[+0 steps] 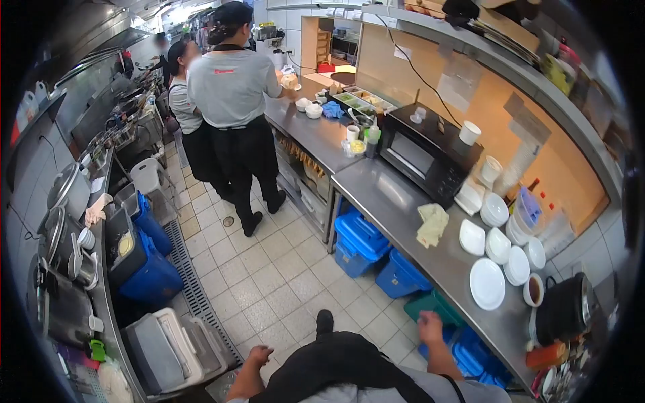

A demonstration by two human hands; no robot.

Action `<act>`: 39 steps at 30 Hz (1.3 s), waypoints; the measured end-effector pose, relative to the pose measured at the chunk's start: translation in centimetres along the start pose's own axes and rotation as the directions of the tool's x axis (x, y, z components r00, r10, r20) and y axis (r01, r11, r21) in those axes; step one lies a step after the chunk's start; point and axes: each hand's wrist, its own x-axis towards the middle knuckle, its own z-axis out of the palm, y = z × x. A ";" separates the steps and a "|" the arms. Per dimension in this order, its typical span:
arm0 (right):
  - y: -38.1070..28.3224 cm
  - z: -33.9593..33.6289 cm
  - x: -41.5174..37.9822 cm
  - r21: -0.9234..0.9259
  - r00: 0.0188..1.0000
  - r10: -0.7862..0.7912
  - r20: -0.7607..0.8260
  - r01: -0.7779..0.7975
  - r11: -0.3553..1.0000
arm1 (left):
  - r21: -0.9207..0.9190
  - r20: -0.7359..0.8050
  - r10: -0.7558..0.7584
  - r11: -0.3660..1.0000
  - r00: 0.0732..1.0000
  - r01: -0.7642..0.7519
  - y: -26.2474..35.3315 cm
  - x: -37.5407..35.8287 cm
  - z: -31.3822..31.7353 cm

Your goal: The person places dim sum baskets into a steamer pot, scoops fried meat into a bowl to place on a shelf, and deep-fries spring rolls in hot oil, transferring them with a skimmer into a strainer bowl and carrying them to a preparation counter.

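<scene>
while right hand (430, 328) hangs near counter edge (430, 275), floor (285, 258) stretches ahead

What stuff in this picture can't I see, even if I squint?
All in the head view:
- Inside the blue bin under the counter: hidden by its lid.
- Inside the right hand: its curled shape hides the palm.
- The wearer's other shoe: hidden, probably behind the black apron.
- Any writing on the wall paper: too blurred.
</scene>
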 end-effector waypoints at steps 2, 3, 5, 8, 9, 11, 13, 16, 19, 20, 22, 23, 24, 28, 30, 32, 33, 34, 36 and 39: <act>-3.7 -1.8 7.8 -0.048 0.980 -0.087 -0.179 0.080 0.996 | 0.027 -0.019 0.019 0.999 1.000 -0.018 -1.9 -0.6 -3.3; -5.8 -2.9 11.7 -0.086 0.983 -0.047 -0.178 0.032 0.996 | -0.062 -0.040 -0.022 0.998 0.999 0.020 -2.4 -0.3 -4.7; -6.1 -2.3 19.9 -0.233 0.906 -0.194 -0.377 0.111 0.966 | -0.384 -0.093 -0.226 0.907 0.970 0.175 -3.5 0.5 -7.1; -7.6 -0.9 29.3 -0.358 0.902 -0.005 -0.432 -0.166 0.919 | -0.459 -0.111 -0.306 0.860 0.945 0.224 -5.4 1.4 -9.4; -9.7 -1.7 31.4 -0.307 0.936 0.315 -0.157 -0.350 0.885 | -0.457 -0.110 -0.312 0.859 0.944 0.231 -5.2 1.7 -9.7; -11.2 0.1 34.1 -0.433 0.804 0.594 -0.027 -0.545 0.718 | -0.420 -0.089 -0.296 0.877 0.951 0.233 -4.4 2.8 -10.5; -14.4 1.2 34.6 -0.467 0.809 0.576 -0.118 -0.557 0.687 | -0.334 -0.046 -0.262 0.914 0.964 0.233 -3.0 4.4 -11.2; -15.2 3.0 33.7 -0.619 0.833 0.531 -0.156 -0.501 0.605 | -0.185 0.009 -0.211 0.960 0.977 0.209 -1.7 6.9 -14.1; -16.1 5.6 31.5 -0.739 0.909 0.357 -0.213 -0.389 0.550 | -0.032 0.037 -0.141 0.989 0.989 0.142 -0.2 9.6 -18.9; -16.3 7.1 30.4 -0.758 0.931 0.200 -0.305 -0.364 0.541 | 0.035 0.040 -0.101 0.994 0.994 0.099 0.3 10.7 -21.0; -17.0 10.7 29.3 -0.408 0.872 0.269 -0.409 -0.439 0.801 | 0.318 0.063 0.092 0.942 0.994 -0.107 1.4 13.2 -26.3; -17.7 12.0 28.8 0.008 0.806 0.368 -0.464 -0.411 0.912 | 0.500 0.094 0.218 0.833 0.971 -0.235 2.3 14.4 -29.0; -20.4 13.1 27.7 -0.103 0.820 0.266 -0.507 -0.363 0.926 | 0.743 0.143 0.416 0.554 0.898 -0.375 2.9 16.4 -32.1; -27.7 17.1 24.8 -0.124 0.895 0.284 -0.345 -0.343 0.931 | 0.228 -0.398 0.407 0.912 0.822 -0.341 9.0 24.0 -41.7; -27.0 19.7 24.5 -0.197 0.933 0.326 -0.152 -0.351 0.915 | -0.561 -0.454 -0.049 0.791 0.889 -0.244 16.4 24.8 -43.6; -20.7 25.3 24.4 -0.399 0.919 0.276 0.280 -0.150 0.904 | -0.539 -0.472 -0.022 0.799 0.881 -0.268 20.1 25.9 -44.1; -16.0 28.5 24.9 -0.461 0.824 0.184 0.536 0.103 0.881 | -0.508 -0.437 0.000 0.825 0.899 -0.247 21.6 26.6 -43.8; -18.7 27.9 25.7 -0.459 0.824 0.186 0.536 0.100 0.883 | -0.472 -0.402 0.022 0.851 0.915 -0.228 22.7 27.6 -43.9; -26.4 25.3 27.2 -0.201 0.310 0.692 0.653 -0.810 0.552 | -0.473 -0.274 -0.031 0.875 0.961 -0.106 23.9 28.7 -41.6; -24.3 27.5 29.3 -0.091 0.417 0.603 0.680 -0.768 0.634 | -0.191 0.076 0.017 0.982 0.997 -0.002 19.6 34.5 -38.7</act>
